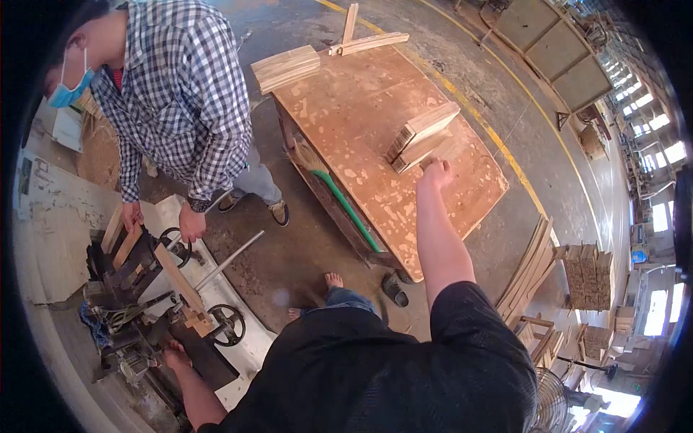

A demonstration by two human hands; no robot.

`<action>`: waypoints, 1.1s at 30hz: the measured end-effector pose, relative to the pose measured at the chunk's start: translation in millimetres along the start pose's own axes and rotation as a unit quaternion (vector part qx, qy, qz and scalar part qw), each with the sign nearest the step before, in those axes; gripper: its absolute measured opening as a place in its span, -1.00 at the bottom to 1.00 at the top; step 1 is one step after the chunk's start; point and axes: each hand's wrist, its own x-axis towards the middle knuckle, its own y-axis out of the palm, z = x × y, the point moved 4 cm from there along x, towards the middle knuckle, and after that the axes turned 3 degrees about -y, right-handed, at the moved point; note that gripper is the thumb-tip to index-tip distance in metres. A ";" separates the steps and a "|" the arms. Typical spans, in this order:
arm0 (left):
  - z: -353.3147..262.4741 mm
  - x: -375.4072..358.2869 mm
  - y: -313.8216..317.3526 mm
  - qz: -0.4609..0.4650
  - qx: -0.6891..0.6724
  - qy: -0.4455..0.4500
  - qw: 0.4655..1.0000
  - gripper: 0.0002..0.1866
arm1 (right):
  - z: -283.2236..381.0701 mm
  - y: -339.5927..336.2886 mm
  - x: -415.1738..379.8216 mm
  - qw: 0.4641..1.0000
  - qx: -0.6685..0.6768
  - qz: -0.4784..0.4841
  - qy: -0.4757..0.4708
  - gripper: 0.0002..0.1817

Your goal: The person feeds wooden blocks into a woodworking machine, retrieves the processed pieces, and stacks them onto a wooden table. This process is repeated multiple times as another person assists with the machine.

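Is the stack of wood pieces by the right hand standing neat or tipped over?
Tipped. The stack of wood pieces leans on the table, its layers slanted and fanned, beside the right hand.

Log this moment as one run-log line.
right hand: reaching wood stack on table | left hand: on machine | co-worker: at machine

A stack of short, pale wooden boards (pixel 422 136) lies tilted on the worn desk (pixel 375 108), edges fanned.
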 end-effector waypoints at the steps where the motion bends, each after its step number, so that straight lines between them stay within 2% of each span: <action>1: -0.2 4.2 -3.3 -0.003 0.003 0.002 1.000 -0.73 | -4.6 5.5 1.6 0.999 -0.042 -0.014 -0.017 -0.45; 3: -3.2 -4.5 -2.3 0.020 0.031 0.004 0.999 -0.71 | -14.8 9.0 3.7 0.995 -0.089 -0.025 -0.032 -0.45; 5: -4.5 -1.7 -3.8 0.012 0.039 0.007 0.999 -0.71 | -22.0 13.0 5.5 0.971 -0.239 0.002 -0.028 -0.39; 6: -2.8 1.8 -4.1 0.008 0.042 0.010 0.999 -0.71 | -17.7 13.4 2.6 0.970 -0.239 0.004 -0.029 -0.39; 8: -5.0 -18.9 2.7 0.001 0.038 0.021 0.999 -0.71 | -2.8 20.5 -6.5 0.905 -0.401 0.101 -0.100 -0.33; 10: -3.3 -17.0 4.1 -0.007 0.037 0.030 0.999 -0.72 | -4.2 25.2 -1.8 0.893 -0.415 0.119 -0.123 -0.28; 12: -1.7 3.3 -5.2 0.011 0.056 -0.006 0.998 -0.72 | -6.2 15.5 -6.1 0.877 -0.440 0.136 -0.140 -0.24; 14: -2.1 -6.3 -3.7 0.004 0.050 0.002 0.999 -0.73 | 10.4 15.7 -23.8 0.887 -0.390 0.141 -0.204 -0.15; 15: -3.1 -10.3 -1.6 0.000 0.042 0.014 0.999 -0.74 | 11.1 14.0 -29.3 0.886 -0.391 0.143 -0.204 -0.15; 17: -0.2 17.1 -16.0 0.024 0.035 0.000 0.999 -0.74 | 10.7 16.0 -40.5 0.786 -0.508 0.213 -0.282 -0.03; 19: 0.9 15.9 -11.7 0.050 0.030 -0.013 0.998 -0.74 | 15.2 15.9 -44.4 0.790 -0.499 0.248 -0.256 -0.03; 21: -2.1 6.3 -10.2 -0.027 0.055 -0.007 0.998 -0.73 | 13.9 17.2 -45.3 0.794 -0.487 0.283 -0.229 -0.03; 24: -5.5 -19.0 0.1 -0.052 0.065 0.022 0.996 -0.69 | 8.1 20.2 -38.6 0.793 -0.496 0.269 -0.232 -0.05; 28: -6.9 -25.4 3.9 -0.020 0.113 0.016 0.993 -0.68 | 13.5 23.3 -31.8 0.766 -0.540 0.280 -0.209 -0.06; 33: -3.8 -9.4 -4.2 -0.016 0.048 0.016 0.999 -0.74 | 22.0 30.0 -30.5 0.737 -0.574 0.279 -0.220 -0.05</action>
